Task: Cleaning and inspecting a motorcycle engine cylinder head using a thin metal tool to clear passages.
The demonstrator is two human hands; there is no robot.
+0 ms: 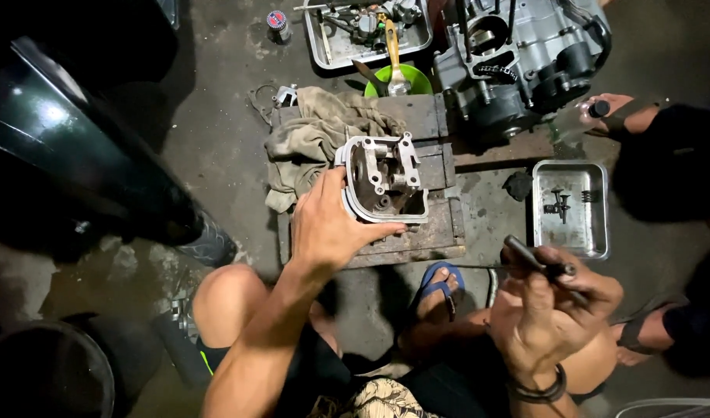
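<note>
Your left hand [328, 224] closes over the near-left edge of a grey cast-metal cylinder head [384, 179], thumb along its left side and fingers wrapped under the lower rim, so that the part is gripped and tilted with its open valve side facing up. The cylinder head rests on a low, oil-stained wooden pallet block [432, 232] set on the concrete floor, and it touches a crumpled, dirty beige rag [312, 143] that lies just to its left on the same block. Your right hand [545, 310], raised nearer to you and well apart from the head, is curled shut around a slim dark metal hand tool [537, 262] whose rounded end projects up and to the left of the fist; a thin rod extends from the fist toward the left. A rectangular steel tray [569, 244] holding a few small valve parts and a spring sits on the floor just beyond the right hand. Farther away stand a grey motorcycle engine block [525, 62], a green plastic bowl [417, 77] with a brush in it, and a second steel tray [339, 50] of parts. Another person's hand [614, 112] rests beside the engine block at the right. Your foot in a blue sandal [442, 282] lies below the pallet block.
</note>
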